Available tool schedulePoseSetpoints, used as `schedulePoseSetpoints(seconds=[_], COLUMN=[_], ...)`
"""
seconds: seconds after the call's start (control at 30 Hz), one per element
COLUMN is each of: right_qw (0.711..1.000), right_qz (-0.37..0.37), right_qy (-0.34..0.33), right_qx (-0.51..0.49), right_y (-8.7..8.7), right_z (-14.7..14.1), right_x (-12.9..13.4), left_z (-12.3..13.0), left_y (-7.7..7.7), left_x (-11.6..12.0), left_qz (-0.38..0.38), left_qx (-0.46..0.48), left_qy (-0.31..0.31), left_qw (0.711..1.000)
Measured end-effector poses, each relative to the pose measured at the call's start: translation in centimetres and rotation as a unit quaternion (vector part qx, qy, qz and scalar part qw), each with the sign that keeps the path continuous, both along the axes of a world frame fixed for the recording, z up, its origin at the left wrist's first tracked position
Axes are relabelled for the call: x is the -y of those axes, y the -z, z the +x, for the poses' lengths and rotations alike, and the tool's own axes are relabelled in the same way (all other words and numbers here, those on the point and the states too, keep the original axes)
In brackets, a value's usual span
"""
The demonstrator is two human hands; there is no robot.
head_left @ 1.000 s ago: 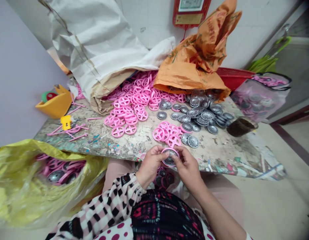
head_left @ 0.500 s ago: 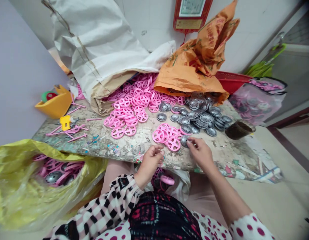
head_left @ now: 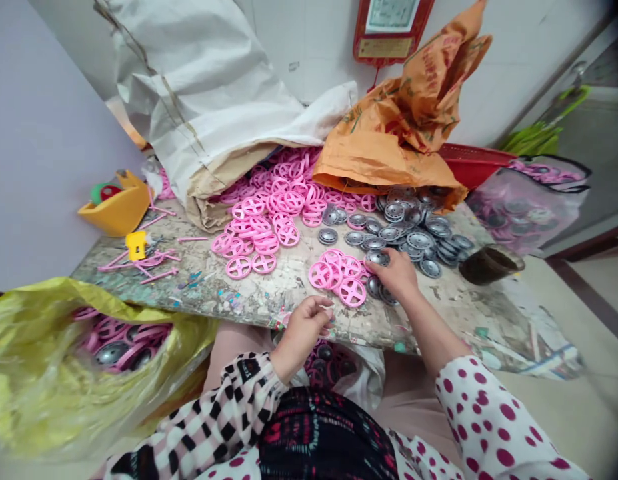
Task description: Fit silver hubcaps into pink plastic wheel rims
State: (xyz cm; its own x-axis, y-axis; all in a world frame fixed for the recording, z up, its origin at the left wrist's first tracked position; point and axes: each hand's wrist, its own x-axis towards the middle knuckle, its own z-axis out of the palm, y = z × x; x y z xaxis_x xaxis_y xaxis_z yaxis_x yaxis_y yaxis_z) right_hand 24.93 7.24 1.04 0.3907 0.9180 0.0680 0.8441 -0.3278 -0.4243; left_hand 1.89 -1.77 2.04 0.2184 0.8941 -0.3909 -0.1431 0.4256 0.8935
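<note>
My left hand (head_left: 307, 325) hovers at the table's front edge, its fingers loosely curled and apart, with nothing visible in them. Farther forward, my right hand (head_left: 399, 275) has thumb and fingertips on the edges of a round grey plastic hubcap (head_left: 377, 258). Two more grey hubcaps lie beneath that hand, partly hidden by it. Just to its left is a small group of pink spoked wheel rings (head_left: 351, 292). A heap of grey hubcaps (head_left: 419, 240) spreads beyond the right hand. Pink rings and grey hubcaps show in an opening (head_left: 329, 363) below the table edge, between the legs.
A white sack (head_left: 203, 87) spills a large pink ring pile (head_left: 283, 200). An orange bag (head_left: 389, 147) lies behind the hubcaps. A dark cup (head_left: 489, 265) stands right; pink sticks (head_left: 159, 273) and a yellow container (head_left: 113, 210) lie left. A yellow bag (head_left: 33, 373) hangs front left.
My right hand has moved forward from one grey hubcap near the front to another farther back. A pink wheel seen below my left hand has dropped out of sight among the others.
</note>
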Motion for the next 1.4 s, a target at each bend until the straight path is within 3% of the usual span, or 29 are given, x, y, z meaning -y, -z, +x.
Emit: schedulePoseSetpoints(seconds=[0.17,0.27,0.37,0.47,0.53,0.6,0.73,0.83,1.0,1.2,1.3,1.4], right_qw=[0.995,0.98,0.939,0.875,0.848,0.868,0.964,0.986,0.987,0.986,0.983,0.956], right_qz=[0.096,0.16,0.208,0.213,0.213,0.205,0.165,0.149,0.114,0.06,0.118,0.163], right_qy=[0.005,0.011,0.06,0.125,0.151,0.157,0.131,0.072,-0.098,-0.1,-0.118,-0.237], right_qx=[-0.038,-0.121,-0.266,-0.416,-0.461,-0.424,-0.163,-0.008,0.064,0.116,0.079,0.049], right_y=[1.3,1.8,2.0,2.1,2.2,2.4,2.3,1.4,0.3,0.2,-0.3,-1.1], right_z=[1.8,2.5,3.3,4.3,5.3,6.7,8.6,7.6,2.0,-1.2,-2.2,-4.6], right_x=[0.2,0.4,0.6,1.4,2.3,3.5,5.8,6.3,3.8,1.1,2.4,6.1], left_z=[0.2,0.2,0.1,0.2,0.2,0.3,0.3,0.5,0.8,0.2,-0.1,-0.1], left_y=[0.1,0.1,0.0,-0.2,-0.3,-0.3,-0.1,0.1,-0.2,-0.4,-0.6,-0.7], left_x=[0.1,0.2,0.2,0.2,0.3,0.3,0.3,0.3,0.5,0.7,0.4,-0.1], left_qz=[-0.003,-0.002,-0.007,-0.01,-0.012,-0.015,-0.014,-0.009,-0.012,-0.014,-0.033,-0.078], left_qx=[0.005,0.008,0.008,0.004,0.002,0.003,0.002,-0.009,-0.003,0.016,0.052,0.137], left_qy=[0.005,0.006,0.005,0.006,0.008,0.008,0.011,0.017,0.02,0.001,-0.004,-0.023], left_qw=[1.0,1.0,1.0,1.0,1.0,1.0,1.0,1.0,1.0,1.0,0.998,0.987])
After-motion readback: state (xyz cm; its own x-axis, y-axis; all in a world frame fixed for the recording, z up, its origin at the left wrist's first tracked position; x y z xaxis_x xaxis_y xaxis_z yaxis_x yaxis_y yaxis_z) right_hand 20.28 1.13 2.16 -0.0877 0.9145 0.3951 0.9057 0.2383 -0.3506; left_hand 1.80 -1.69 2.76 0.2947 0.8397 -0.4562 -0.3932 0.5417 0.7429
